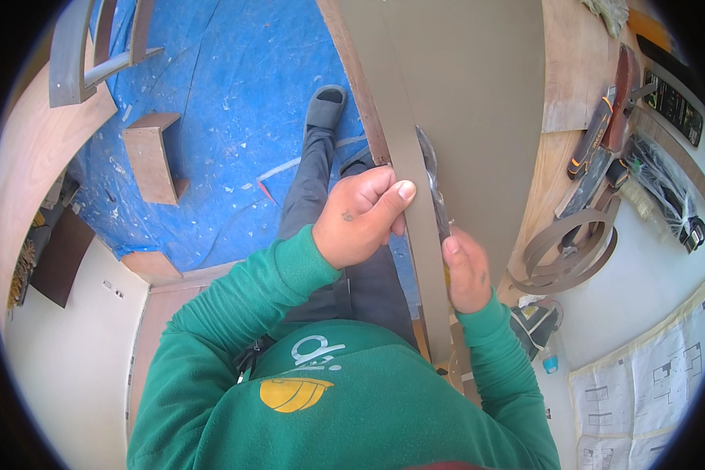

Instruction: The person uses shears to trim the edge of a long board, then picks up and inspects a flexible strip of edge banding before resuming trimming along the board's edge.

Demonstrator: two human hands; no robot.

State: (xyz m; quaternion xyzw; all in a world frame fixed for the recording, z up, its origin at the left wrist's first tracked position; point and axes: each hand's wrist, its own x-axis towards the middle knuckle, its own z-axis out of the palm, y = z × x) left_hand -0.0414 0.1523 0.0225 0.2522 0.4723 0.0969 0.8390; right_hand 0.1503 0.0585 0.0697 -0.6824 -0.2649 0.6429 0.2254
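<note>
My left hand (368,210) grips a taupe edging strip (407,149) between thumb and curled fingers, over the edge of a board with a brown wooden side (352,86). Just right of the strip, my right hand (466,266) is closed on a dark, shiny metal tool (435,188), with a bit of yellow at the grip; its exact kind is unclear. The tool lies along the strip on a large taupe panel (489,86).
Blue sheeting (211,78) covers the floor under my feet, with a wooden offcut (145,160) on it. Curved pieces (66,55) stand upper left. At right are knives (591,133), a bagged tool (658,188), coiled edging (560,258) and drawings (642,384).
</note>
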